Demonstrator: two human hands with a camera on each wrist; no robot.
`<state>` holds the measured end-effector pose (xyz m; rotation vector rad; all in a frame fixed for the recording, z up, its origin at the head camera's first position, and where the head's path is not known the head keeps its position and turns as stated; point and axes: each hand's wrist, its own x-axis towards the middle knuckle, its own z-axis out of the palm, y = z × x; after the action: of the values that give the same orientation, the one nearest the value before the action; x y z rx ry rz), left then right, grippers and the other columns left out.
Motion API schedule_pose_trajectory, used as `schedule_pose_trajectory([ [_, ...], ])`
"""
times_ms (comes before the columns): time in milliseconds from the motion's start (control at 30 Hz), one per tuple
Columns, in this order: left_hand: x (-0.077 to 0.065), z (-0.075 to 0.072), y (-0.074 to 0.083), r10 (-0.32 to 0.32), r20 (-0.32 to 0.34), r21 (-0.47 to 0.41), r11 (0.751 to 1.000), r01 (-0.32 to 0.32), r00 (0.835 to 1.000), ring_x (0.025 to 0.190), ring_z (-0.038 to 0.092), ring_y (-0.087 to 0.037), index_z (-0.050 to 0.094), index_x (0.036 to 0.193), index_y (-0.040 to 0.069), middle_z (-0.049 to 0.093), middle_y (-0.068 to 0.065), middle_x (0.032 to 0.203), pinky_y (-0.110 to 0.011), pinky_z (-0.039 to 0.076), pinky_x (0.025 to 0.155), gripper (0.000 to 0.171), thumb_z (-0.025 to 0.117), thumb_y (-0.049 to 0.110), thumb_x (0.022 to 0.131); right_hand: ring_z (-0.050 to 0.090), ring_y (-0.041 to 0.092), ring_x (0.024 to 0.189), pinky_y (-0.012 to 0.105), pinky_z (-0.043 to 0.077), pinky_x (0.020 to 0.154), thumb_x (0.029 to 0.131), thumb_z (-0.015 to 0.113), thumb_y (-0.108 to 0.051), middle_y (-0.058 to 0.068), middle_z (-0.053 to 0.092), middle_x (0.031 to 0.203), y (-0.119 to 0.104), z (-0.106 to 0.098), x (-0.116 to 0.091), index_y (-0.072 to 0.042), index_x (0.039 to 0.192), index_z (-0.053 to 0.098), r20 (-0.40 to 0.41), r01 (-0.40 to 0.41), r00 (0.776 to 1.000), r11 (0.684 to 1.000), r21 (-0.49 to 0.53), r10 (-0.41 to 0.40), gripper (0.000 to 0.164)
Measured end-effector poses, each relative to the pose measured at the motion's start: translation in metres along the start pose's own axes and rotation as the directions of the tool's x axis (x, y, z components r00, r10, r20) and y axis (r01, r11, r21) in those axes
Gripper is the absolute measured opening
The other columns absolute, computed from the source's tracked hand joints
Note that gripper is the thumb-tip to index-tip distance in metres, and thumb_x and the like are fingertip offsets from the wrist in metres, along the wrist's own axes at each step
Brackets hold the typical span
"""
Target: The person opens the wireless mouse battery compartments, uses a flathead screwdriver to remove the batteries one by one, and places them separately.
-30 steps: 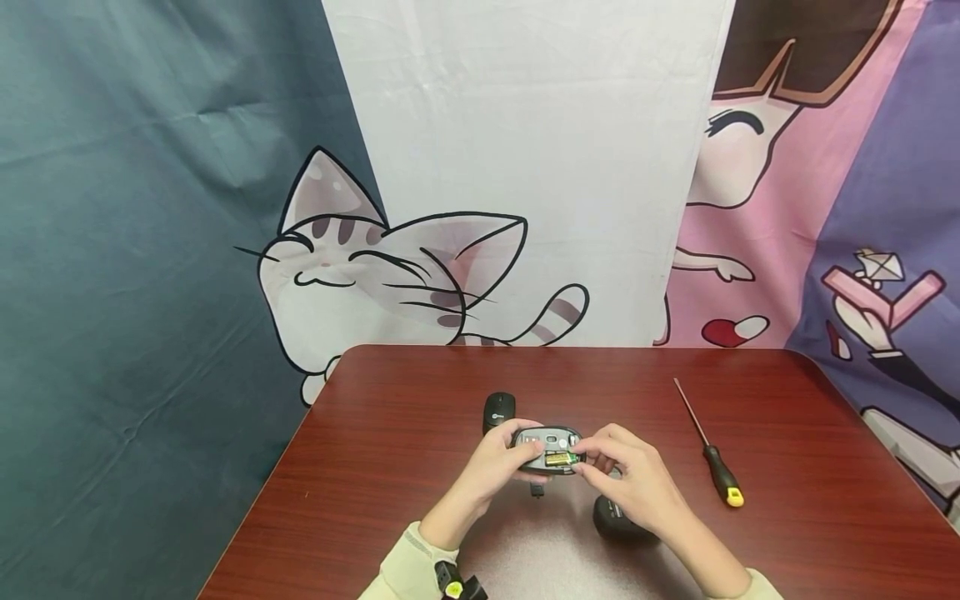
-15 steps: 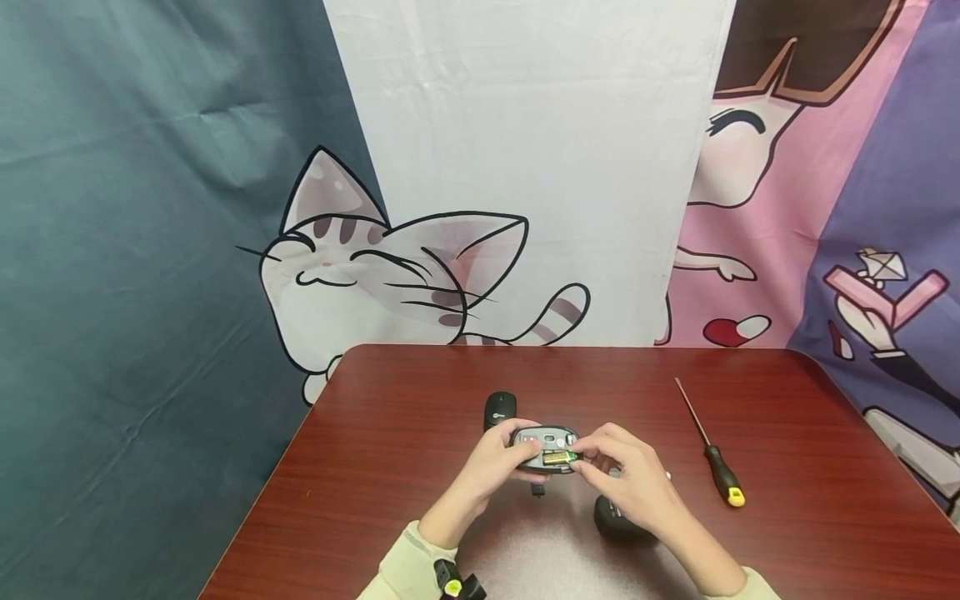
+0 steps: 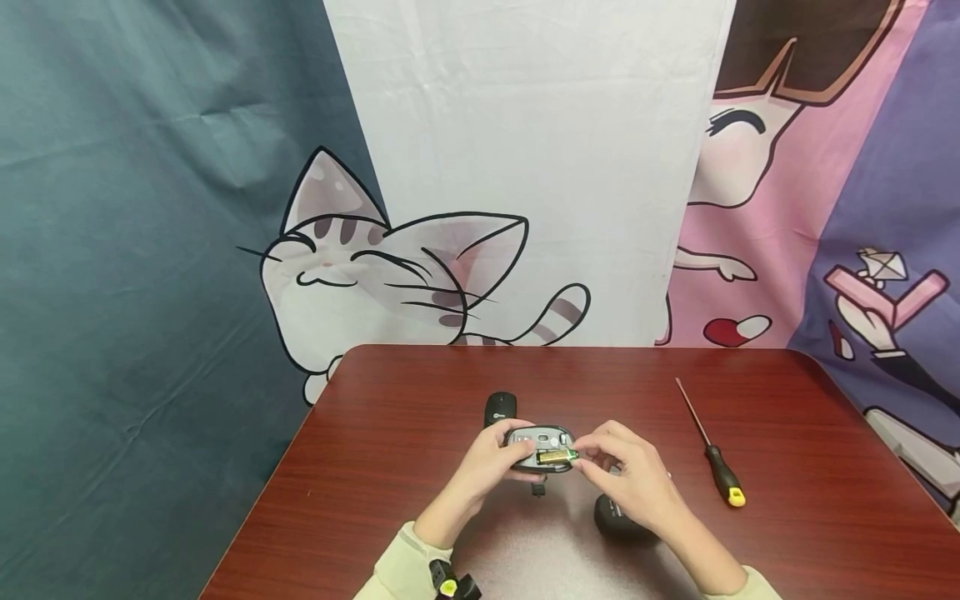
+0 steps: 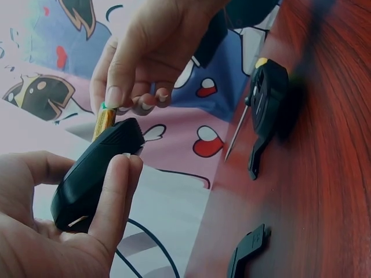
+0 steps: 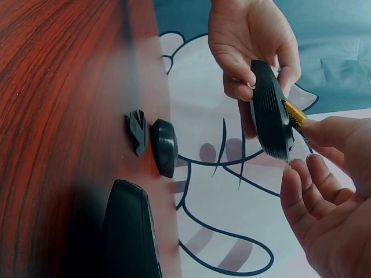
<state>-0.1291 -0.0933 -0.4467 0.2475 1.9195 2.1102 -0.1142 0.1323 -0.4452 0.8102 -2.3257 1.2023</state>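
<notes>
My left hand (image 3: 480, 468) grips a black computer mouse (image 3: 543, 438) clear of the table, its grey underside up and its battery bay uncovered. The thumb lies on the underside, with the fingers around the far side and below. My right hand (image 3: 633, 475) pinches the green end of a gold-and-green battery (image 3: 555, 457) between thumb and fingertips. The battery lies along the bay, its green end at the mouse's right edge. In the right wrist view the gold battery (image 5: 294, 111) stands out at a slant from the mouse's underside (image 5: 268, 110).
A second black mouse (image 3: 500, 407) lies behind my left hand. Below the held mouse is a small black cover (image 3: 538, 489). Another black mouse (image 3: 618, 521) sits partly hidden under my right hand. A screwdriver (image 3: 722, 477) with a black and yellow handle lies at the right.
My left hand and the mouse have shifted slightly left. My right hand stays nearly in place, and the battery's green end now reaches the mouse's right edge, with more of the battery showing.
</notes>
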Motion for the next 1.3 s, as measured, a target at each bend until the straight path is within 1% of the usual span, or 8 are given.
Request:
schedule_pose_trajectory([
  [267, 0.0, -0.004, -0.001, -0.001, -0.015, 0.003, 1.0, 0.001, 1.0, 0.076, 0.069, -0.032, 0.049, 0.124, -0.004, 0.061, -0.019, 0.103, -0.04, 0.06, 0.069, 0.039, 0.058, 0.013, 0.089, 0.054, -0.001, 0.069, 0.015, 0.05, 0.055, 0.077, 0.077, -0.017, -0.012, 0.056, 0.085, 0.002, -0.001, 0.0, -0.027, 0.095, 0.069, -0.009, 0.008, 1.0, 1.0, -0.014, -0.008, 0.022],
  [467, -0.001, -0.006, -0.002, 0.001, -0.024, 0.009, 1.0, 0.0, 1.0, 0.079, 0.068, -0.027, 0.049, 0.122, -0.004, 0.06, -0.019, 0.103, -0.04, 0.06, 0.069, 0.038, 0.059, 0.011, 0.088, 0.054, -0.001, 0.07, 0.015, 0.051, 0.055, 0.076, 0.077, -0.016, -0.011, 0.056, 0.084, 0.003, -0.003, 0.001, -0.026, 0.095, 0.069, -0.021, 0.004, 1.0, 1.0, -0.016, -0.005, 0.022],
  [700, -0.003, -0.014, -0.005, -0.011, -0.046, 0.017, 1.0, 0.012, 0.999, 0.078, 0.068, -0.024, 0.05, 0.121, -0.004, 0.062, -0.019, 0.099, -0.04, 0.06, 0.068, 0.038, 0.059, 0.01, 0.087, 0.055, 0.0, 0.071, 0.016, 0.053, 0.056, 0.077, 0.077, -0.013, -0.01, 0.056, 0.085, 0.006, -0.004, -0.001, -0.024, 0.094, 0.069, -0.024, -0.007, 1.0, 1.0, 0.003, 0.008, 0.022],
  [933, -0.005, -0.022, -0.008, -0.007, -0.051, 0.025, 1.0, 0.009, 0.999, 0.076, 0.068, -0.026, 0.046, 0.123, -0.008, 0.061, -0.02, 0.1, -0.041, 0.06, 0.068, 0.042, 0.058, 0.009, 0.087, 0.056, -0.001, 0.072, 0.013, 0.052, 0.056, 0.075, 0.078, -0.014, -0.011, 0.056, 0.084, 0.007, -0.005, -0.002, -0.027, 0.094, 0.069, -0.019, -0.043, 0.999, 0.999, -0.005, 0.043, 0.024],
  [1067, -0.007, -0.026, -0.009, -0.011, -0.053, 0.03, 0.999, 0.012, 0.999, 0.076, 0.069, -0.026, 0.045, 0.124, -0.009, 0.061, -0.02, 0.101, -0.042, 0.06, 0.068, 0.043, 0.058, 0.009, 0.087, 0.056, -0.001, 0.072, 0.014, 0.052, 0.056, 0.075, 0.079, -0.015, -0.012, 0.056, 0.084, 0.009, -0.006, -0.003, -0.028, 0.093, 0.069, -0.023, -0.049, 0.999, 0.999, -0.013, 0.049, 0.024],
  [1300, -0.01, -0.032, -0.011, -0.02, -0.06, 0.034, 0.999, 0.022, 0.998, 0.074, 0.069, -0.028, 0.046, 0.123, -0.009, 0.062, -0.019, 0.098, -0.042, 0.06, 0.068, 0.042, 0.058, 0.01, 0.087, 0.055, -0.001, 0.069, 0.014, 0.05, 0.053, 0.074, 0.079, -0.013, -0.01, 0.057, 0.083, 0.016, -0.005, -0.002, -0.025, 0.091, 0.069, -0.046, -0.034, 0.998, 0.999, -0.032, 0.032, 0.023],
])
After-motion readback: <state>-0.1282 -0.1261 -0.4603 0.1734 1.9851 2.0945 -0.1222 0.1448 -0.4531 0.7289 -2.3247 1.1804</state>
